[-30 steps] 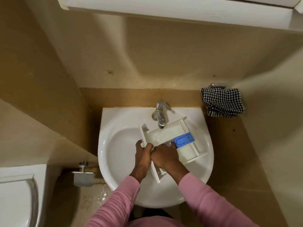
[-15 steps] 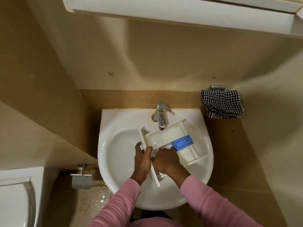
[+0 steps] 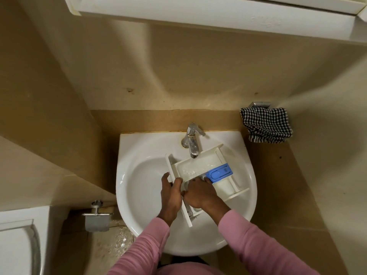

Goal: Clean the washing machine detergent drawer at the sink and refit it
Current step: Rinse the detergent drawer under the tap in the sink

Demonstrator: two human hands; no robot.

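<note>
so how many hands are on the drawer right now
2. The left hand grips the front panel of the drawer; the right hand reaches into it beside the blue insert.

One sink [image 3: 139, 197], one tap [image 3: 192, 142], one drawer [image 3: 198, 165], one blue cap [image 3: 220, 173], one cloth [image 3: 266, 126], one roll holder [image 3: 97, 221], two hands: left hand [image 3: 171, 195], right hand [image 3: 202, 195].

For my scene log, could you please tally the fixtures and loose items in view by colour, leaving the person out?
White: 4, the sink, detergent drawer, toilet, overhead cabinet
Chrome: 3, the tap, paper holder, cloth hook
Blue: 1, the drawer insert
Black-and-white check: 1, the cloth
Total: 9
</note>
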